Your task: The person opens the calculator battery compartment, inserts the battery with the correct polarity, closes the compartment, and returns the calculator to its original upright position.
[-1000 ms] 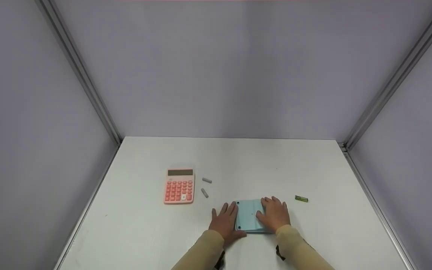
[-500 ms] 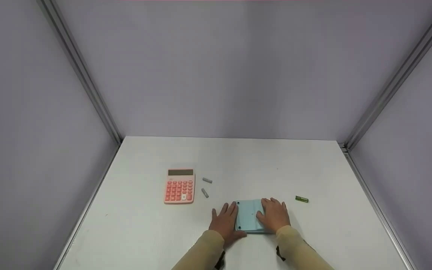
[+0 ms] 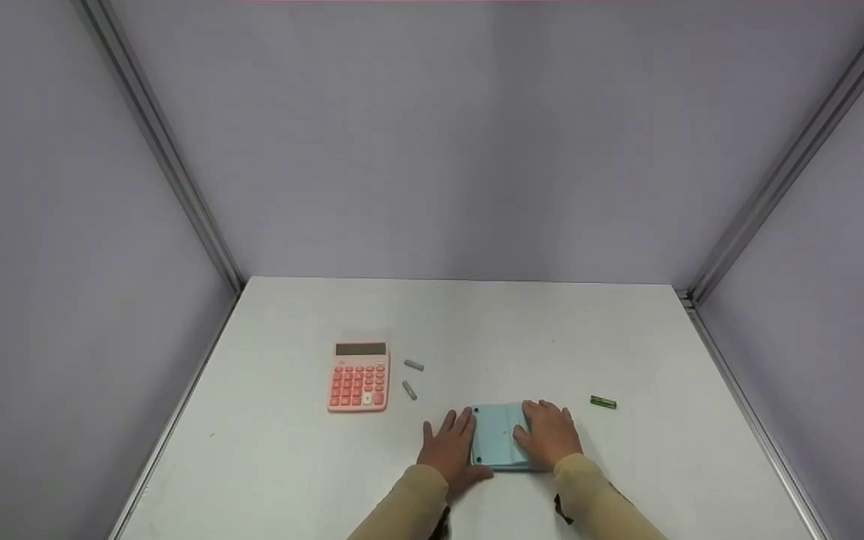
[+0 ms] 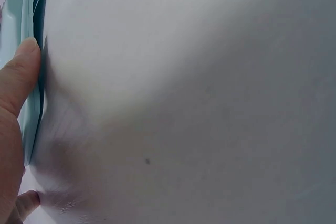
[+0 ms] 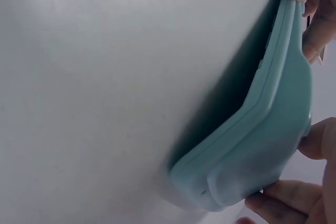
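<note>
A light blue calculator lies face down on the white table, dark screw holes along the left edge of its back. My left hand holds its left end, fingers along the side and thumb at the near edge. In the left wrist view that thumb presses against the calculator's rim. My right hand grips the right part, thumb on the back and fingers over the far right edge. Seen from the right wrist, the calculator has its keys facing the table, with a dark gap beneath.
A pink calculator lies face up to the left. Two small grey cylinders, one behind the other, lie beside it. A small green battery-like cylinder rests to the right. Grey walls enclose the table.
The whole head view has shifted down slightly in the frame. Both hands stay at the light blue calculator, with no clear movement of it on the table.
</note>
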The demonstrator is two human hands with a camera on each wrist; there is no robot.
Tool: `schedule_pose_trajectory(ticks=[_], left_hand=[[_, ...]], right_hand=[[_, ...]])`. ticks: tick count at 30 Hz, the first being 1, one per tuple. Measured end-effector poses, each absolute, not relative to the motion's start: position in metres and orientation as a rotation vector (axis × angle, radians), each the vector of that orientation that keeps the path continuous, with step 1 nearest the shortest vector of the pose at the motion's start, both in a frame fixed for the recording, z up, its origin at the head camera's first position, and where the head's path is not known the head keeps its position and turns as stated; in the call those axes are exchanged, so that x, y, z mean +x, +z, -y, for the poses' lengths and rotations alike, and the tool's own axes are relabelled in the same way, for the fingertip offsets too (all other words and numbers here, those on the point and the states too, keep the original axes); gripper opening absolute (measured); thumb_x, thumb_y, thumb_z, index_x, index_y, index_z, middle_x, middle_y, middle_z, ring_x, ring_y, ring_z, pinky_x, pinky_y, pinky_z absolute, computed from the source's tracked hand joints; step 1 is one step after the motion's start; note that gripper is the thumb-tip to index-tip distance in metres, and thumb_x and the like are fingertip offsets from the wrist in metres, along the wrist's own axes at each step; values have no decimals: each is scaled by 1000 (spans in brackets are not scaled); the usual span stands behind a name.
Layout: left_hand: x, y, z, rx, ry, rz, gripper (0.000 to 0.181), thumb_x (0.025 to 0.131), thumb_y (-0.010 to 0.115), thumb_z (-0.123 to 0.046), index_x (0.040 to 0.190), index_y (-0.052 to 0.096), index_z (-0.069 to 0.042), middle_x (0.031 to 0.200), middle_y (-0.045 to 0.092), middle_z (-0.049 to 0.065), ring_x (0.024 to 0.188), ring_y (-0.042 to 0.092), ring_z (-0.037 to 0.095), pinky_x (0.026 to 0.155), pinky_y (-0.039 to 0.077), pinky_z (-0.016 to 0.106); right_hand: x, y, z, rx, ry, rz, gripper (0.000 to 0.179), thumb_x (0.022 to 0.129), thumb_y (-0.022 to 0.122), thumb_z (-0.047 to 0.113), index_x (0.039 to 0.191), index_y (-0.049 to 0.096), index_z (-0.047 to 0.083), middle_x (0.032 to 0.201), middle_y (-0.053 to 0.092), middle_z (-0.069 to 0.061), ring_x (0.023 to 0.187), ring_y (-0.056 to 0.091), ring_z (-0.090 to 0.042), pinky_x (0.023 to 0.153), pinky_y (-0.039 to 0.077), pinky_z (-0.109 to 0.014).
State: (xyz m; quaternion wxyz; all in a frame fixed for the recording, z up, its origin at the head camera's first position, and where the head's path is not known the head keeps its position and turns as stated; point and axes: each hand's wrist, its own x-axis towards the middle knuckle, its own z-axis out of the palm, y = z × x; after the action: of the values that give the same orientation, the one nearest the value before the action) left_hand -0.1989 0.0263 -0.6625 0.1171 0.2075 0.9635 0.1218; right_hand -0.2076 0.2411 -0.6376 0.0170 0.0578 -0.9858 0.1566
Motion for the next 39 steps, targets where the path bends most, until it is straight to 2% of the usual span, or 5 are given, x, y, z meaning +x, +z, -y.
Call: schedule_pose_trajectory(ticks=[9, 19, 33, 39], left_hand=[[-196, -664, -25, 599, 383, -2823, 105, 74, 54, -77, 154, 24, -16, 160, 17, -1, 145, 18, 28, 109, 19, 65], [-198, -663, -25, 604, 328, -2836, 106, 73, 47, -82, 154, 21, -18, 160, 15, -3, 145, 17, 25, 110, 18, 64], [-199, -666, -26, 603, 332, -2838, 106, 73, 50, -80, 154, 22, -19, 160, 15, -3, 145, 18, 25, 110, 19, 64], [-199, -667, -25, 603, 363, -2831, 106, 73, 53, -79, 154, 22, -18, 160, 16, -2, 145, 18, 26, 110, 19, 65]], right_hand=[[-206, -640, -241, 208, 554, 3067, 48, 88, 66, 27, 127, 60, 0, 125, 62, -16, 119, 54, -36, 103, 40, -52], [-208, -639, -247, 182, 672, 3105, 51, 90, 65, 29, 133, 56, 1, 132, 57, -15, 126, 49, -33, 107, 37, -48], [-209, -638, -256, 78, 978, 3128, 54, 93, 62, 30, 139, 51, 6, 140, 52, -11, 131, 45, -33, 108, 35, -50], [-207, -638, -256, 92, 1009, 3082, 48, 92, 63, 28, 136, 53, 11, 136, 55, -9, 127, 48, -32, 106, 37, -52]])
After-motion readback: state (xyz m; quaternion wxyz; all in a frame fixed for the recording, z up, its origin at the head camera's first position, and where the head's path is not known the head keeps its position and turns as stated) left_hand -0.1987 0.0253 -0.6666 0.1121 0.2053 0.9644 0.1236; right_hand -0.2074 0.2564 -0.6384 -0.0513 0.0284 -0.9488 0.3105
